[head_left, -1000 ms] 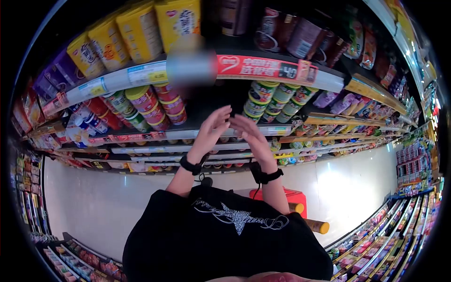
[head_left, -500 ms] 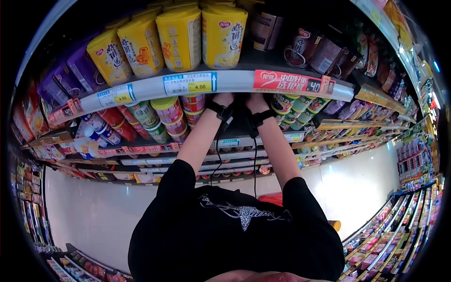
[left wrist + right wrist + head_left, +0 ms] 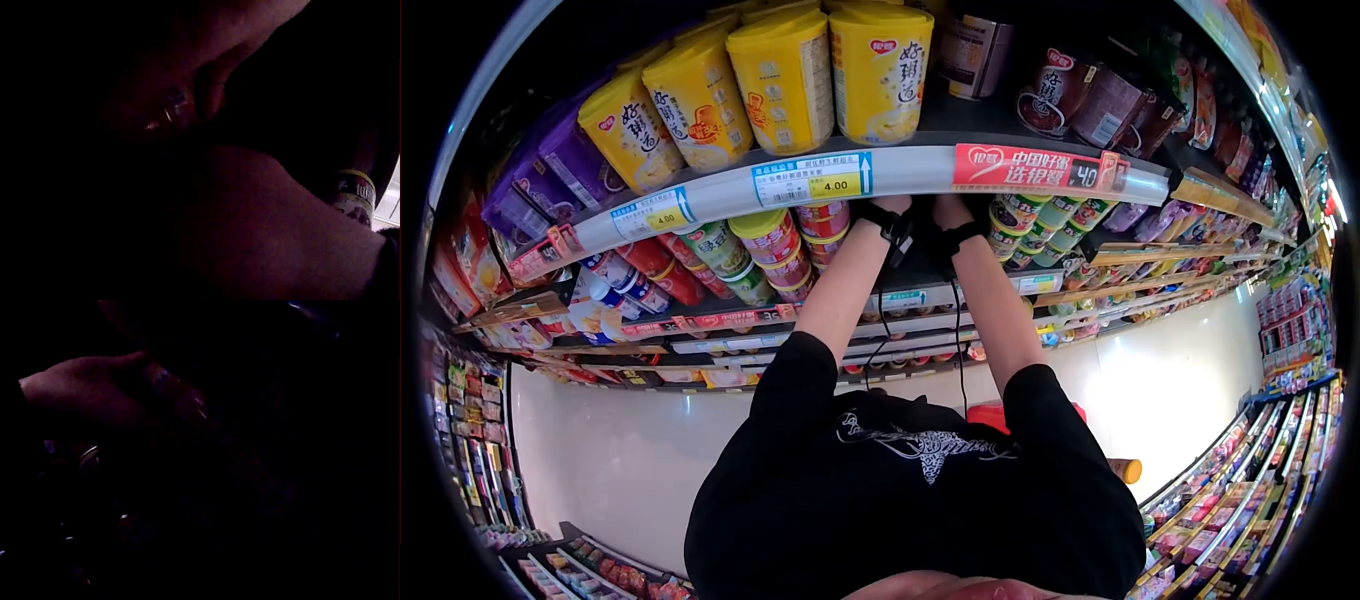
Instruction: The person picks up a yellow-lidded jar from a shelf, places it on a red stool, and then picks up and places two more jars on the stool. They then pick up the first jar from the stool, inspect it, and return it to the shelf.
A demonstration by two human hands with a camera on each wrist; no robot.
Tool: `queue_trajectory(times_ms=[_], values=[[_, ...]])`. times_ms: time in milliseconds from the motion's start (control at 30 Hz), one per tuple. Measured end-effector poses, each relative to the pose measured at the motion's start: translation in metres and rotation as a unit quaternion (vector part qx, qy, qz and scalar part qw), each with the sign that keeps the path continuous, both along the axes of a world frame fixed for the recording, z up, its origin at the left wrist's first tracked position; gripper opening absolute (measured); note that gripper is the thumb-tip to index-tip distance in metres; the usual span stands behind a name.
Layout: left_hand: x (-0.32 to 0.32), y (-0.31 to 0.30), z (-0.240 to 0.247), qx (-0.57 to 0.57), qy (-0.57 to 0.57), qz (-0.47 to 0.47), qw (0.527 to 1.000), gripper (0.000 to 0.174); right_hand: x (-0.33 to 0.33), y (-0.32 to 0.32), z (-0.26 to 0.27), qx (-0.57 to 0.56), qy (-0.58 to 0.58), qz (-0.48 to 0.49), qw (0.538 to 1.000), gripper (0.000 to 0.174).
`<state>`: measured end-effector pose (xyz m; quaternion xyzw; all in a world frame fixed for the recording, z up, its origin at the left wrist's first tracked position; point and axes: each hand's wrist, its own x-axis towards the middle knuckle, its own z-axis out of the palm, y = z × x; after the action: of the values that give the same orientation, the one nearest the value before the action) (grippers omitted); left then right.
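A dim, shiny item [image 3: 177,106], reddish with a bluish patch and small bright glints, shows left of and above centre in the left wrist view. Above centre in the right wrist view lies a similar reddish, glinting surface [image 3: 189,397]. Darkness hides its outline; its pose cannot be told.

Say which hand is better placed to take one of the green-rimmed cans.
Right, I'd judge: the right hand reaches in beside the green-rimmed cans, while the left hand is farther left, nearer the yellow-rimmed cans. Whether either hand holds something is too dark to tell.
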<state>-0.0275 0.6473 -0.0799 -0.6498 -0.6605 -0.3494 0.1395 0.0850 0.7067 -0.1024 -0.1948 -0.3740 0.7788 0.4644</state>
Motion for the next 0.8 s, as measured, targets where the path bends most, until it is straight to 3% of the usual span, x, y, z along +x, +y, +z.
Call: queue_trajectory(times_ms=[33, 133, 167, 200, 233, 267, 300, 400, 433, 533, 567, 667, 700, 800], values=[[0.003, -0.011, 0.014, -0.025, 0.048, 0.018, 0.998, 0.046, 0.0, -0.003, 0.002, 0.008, -0.013, -0.006, 1.0, 0.048], [0.017, -0.04, 0.052, -0.148, 0.027, 0.012, 0.989, 0.042, 0.004, -0.018, 0.012, 0.035, -0.066, -0.035, 0.997, 0.048], [0.018, -0.039, 0.047, -0.116, -0.182, -0.086, 0.973, 0.043, 0.007, -0.027, 0.015, 0.046, -0.084, -0.048, 0.994, 0.048], [0.02, -0.035, 0.036, -0.079, -0.381, -0.178, 0.904, 0.044, 0.009, -0.038, 0.02, 0.056, -0.103, -0.061, 0.991, 0.047], [0.022, -0.031, 0.024, -0.038, -0.56, -0.259, 0.786, 0.045, 0.01, -0.05, 0.038, 0.008, -0.091, -0.07, 0.993, 0.043], [0.025, -0.029, 0.018, 0.005, -0.709, -0.326, 0.625, 0.047, 0.013, -0.059, 0.05, -0.009, -0.121, -0.069, 0.99, 0.042], [0.036, -0.046, 0.036, 0.004, -0.738, -0.291, 0.609, 0.048, 0.017, -0.069, 0.058, -0.027, -0.152, -0.067, 0.986, 0.042], [0.054, -0.082, 0.075, -0.056, -0.794, -0.191, 0.575, 0.036, 0.031, -0.093, 0.072, -0.034, -0.192, -0.035, 0.98, 0.041], [0.05, -0.092, 0.081, -0.129, -0.775, -0.156, 0.599, 0.023, 0.038, -0.106, 0.081, -0.027, -0.18, -0.024, 0.983, 0.041], [0.055, -0.112, 0.082, -0.161, -0.75, -0.206, 0.608, 0.015, 0.054, -0.132, 0.098, -0.033, -0.173, 0.006, 0.984, 0.045], [0.055, -0.118, 0.083, -0.198, -0.735, -0.179, 0.623, 0.021, 0.059, -0.141, 0.103, -0.041, -0.173, 0.011, 0.984, 0.046], [0.077, -0.147, 0.104, -0.156, -0.711, -0.184, 0.66, 0.032, 0.073, -0.155, 0.106, -0.064, -0.188, 0.019, 0.98, 0.053], [0.074, -0.151, 0.104, -0.197, -0.686, -0.198, 0.672, 0.051, 0.079, -0.162, 0.108, -0.066, -0.194, 0.018, 0.979, 0.055], [0.077, -0.167, 0.099, -0.201, -0.659, -0.196, 0.698, 0.064, 0.092, -0.169, 0.1, -0.073, -0.197, 0.026, 0.977, 0.066]])
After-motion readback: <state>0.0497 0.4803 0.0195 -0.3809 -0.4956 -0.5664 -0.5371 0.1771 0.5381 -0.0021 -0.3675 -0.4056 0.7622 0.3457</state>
